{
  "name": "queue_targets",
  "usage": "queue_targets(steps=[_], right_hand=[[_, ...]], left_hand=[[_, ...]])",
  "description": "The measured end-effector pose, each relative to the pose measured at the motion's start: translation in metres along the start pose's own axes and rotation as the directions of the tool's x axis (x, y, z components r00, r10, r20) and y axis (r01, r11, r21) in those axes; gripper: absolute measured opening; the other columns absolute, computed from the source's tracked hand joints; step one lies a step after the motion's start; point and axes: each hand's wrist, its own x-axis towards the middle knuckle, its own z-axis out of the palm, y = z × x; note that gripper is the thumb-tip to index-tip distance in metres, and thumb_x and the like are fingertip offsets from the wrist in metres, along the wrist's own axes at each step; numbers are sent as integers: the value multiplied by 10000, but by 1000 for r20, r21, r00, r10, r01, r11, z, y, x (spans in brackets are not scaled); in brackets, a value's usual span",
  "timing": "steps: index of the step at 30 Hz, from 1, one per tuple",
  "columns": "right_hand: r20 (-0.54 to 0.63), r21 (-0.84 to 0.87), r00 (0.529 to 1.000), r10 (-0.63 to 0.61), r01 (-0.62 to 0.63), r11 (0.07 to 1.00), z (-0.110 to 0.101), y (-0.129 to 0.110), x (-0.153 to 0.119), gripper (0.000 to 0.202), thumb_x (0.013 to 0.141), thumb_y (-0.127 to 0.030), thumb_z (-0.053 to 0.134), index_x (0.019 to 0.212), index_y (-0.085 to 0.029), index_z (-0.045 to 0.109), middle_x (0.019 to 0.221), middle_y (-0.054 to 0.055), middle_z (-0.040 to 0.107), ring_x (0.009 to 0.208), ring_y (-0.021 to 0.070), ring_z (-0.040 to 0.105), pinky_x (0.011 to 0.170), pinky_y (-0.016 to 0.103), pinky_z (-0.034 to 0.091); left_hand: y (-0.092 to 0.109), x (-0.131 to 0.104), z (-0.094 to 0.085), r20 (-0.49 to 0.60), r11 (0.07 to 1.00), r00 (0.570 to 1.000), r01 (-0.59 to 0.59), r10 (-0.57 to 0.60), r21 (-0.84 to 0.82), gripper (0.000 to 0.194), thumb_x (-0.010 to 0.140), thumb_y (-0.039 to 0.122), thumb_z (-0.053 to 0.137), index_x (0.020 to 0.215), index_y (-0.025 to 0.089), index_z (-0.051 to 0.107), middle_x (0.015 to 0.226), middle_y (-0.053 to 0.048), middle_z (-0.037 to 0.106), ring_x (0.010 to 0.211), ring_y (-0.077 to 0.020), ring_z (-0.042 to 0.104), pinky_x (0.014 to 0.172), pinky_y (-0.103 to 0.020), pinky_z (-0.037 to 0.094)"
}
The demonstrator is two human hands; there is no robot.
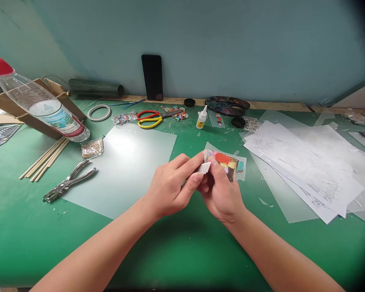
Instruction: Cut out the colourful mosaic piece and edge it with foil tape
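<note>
Both hands meet above the green table, right of the middle. My left hand (173, 184) pinches a small white folded strip (204, 167) between thumb and forefinger. My right hand (223, 194) is closed round the lower edge of a colourful patterned piece (228, 162), which has red, yellow, dark and teal patches and a translucent sheet border. The strip lies against the left part of this piece, close to my right thumb. Behind the hands a small glue bottle (201, 118) stands upright with its nozzle up.
Translucent sheet (130, 162), metal punch pliers (68, 182), wooden sticks (45, 160) and a tilted plastic bottle (53, 113) lie left. Scissors (149, 119) and a black phone (152, 77) are behind; drawn-on papers (298, 158) spread at right.
</note>
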Motion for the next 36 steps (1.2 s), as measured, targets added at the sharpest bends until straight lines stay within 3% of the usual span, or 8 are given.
queue_targets(steps=[15, 19, 26, 36], right_hand=[[13, -240, 974, -228, 225, 945, -17, 10, 1, 390, 910, -494, 724, 681, -213, 582, 580, -45, 518, 536, 98, 478, 489, 237, 394], [25, -222, 977, -210, 211, 952, -16, 9, 0, 403, 910, -489, 729, 655, -207, 592, 569, -41, 526, 530, 96, 481, 484, 230, 397], [55, -126, 996, -70, 76, 989, -4, 4, -2, 479, 825, -517, 799, 565, -183, 574, 523, -38, 513, 464, 76, 436, 455, 223, 395], [-2, -182, 984, -180, 176, 967, -13, 10, 1, 402, 883, -496, 753, 657, -202, 600, 563, -42, 534, 522, 96, 481, 473, 222, 408]], left_hand=[[0, 2, -5, 37, 996, 998, 42, -45, 77, 468, 1076, 384, 393, 1422, 149, 604, 884, -50, 646, 733, -145, 617, 641, -256, 519], [-2, 1, -3, 29, 998, 998, 51, -52, 49, 470, 1075, 383, 396, 1433, 154, 596, 915, -58, 661, 776, -156, 632, 678, -267, 534], [-4, 1, -2, -10, 995, 996, 91, -92, -41, 463, 1080, 373, 402, 1457, 173, 581, 897, -40, 652, 745, -135, 597, 691, -255, 521], [-6, -1, -2, 63, 995, 993, 96, -95, -21, 481, 1071, 406, 388, 1424, 161, 603, 906, -69, 664, 798, -173, 628, 717, -291, 537]])
